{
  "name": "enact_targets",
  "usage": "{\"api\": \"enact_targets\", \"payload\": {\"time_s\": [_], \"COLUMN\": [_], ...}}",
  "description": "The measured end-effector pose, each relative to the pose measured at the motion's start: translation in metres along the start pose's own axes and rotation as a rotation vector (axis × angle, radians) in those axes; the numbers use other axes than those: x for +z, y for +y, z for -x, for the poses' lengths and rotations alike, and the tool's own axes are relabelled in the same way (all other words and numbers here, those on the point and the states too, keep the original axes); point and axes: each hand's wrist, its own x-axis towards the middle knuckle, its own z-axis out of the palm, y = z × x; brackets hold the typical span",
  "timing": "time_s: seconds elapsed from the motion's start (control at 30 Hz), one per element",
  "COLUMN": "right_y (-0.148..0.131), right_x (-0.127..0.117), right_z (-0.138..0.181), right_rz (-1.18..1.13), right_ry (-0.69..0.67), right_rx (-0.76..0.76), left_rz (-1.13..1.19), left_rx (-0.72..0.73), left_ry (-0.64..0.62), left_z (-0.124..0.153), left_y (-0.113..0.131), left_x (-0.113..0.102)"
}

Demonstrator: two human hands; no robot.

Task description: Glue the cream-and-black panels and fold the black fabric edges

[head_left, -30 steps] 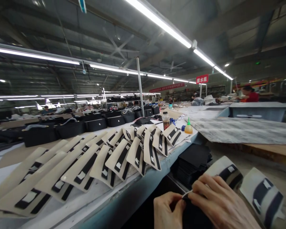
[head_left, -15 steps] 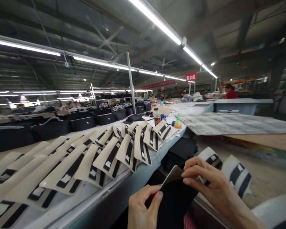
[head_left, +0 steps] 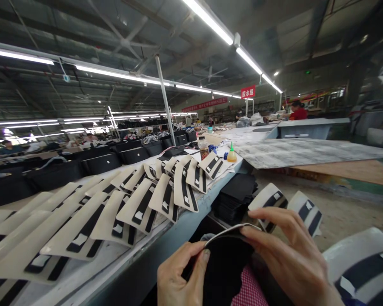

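Between my hands is a black sheet [head_left: 225, 267] with a pale curved panel edge [head_left: 231, 229] along its top. My left hand [head_left: 183, 272] pinches the left end of that edge between thumb and forefinger. At the right end, my right hand [head_left: 287, 250] presses the edge with its thumb and fingers; the other fingers are partly stretched. The lower part of the black sheet hangs in front of a pink checked cloth [head_left: 249, 289]. Cream curved panels [head_left: 187, 187] with black strips and small white tabs lie in overlapping rows on the table at my left.
A stack of black sheets [head_left: 236, 193] sits below the table edge. More striped panels [head_left: 364, 263] are at my right. A glue bottle with green tip [head_left: 232, 154] and a jar [head_left: 204, 151] stand on the table [head_left: 175, 231]. A person in red [head_left: 298, 112] is far off.
My hands have moved slightly left and down in view with the piece. Its top edge now bows into an arch, and my right hand has turned so its fingers lie over the edge.
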Motion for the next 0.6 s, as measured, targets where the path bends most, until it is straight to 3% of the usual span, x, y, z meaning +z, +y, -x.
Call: {"api": "enact_targets", "payload": {"time_s": [0.07,0.23,0.43,0.6], "right_y": [-0.003,-0.004,-0.009,-0.009], "right_x": [-0.002,-0.007,-0.008,-0.008], "right_z": [0.010,0.028,0.015,-0.004], "right_rz": [0.055,-0.042,-0.048,-0.112], "right_ry": [-0.014,-0.100,-0.139,-0.089], "right_rx": [-0.067,-0.046,0.078,0.254], "left_rz": [0.014,0.022,0.038,-0.008], "left_rx": [-0.017,-0.041,-0.097,0.015], "left_ry": [0.006,0.015,-0.019,-0.003], "left_z": [-0.001,-0.002,-0.001,0.002], "left_y": [0.002,0.006,0.003,0.008], "left_x": [0.000,0.000,-0.002,-0.002]}}
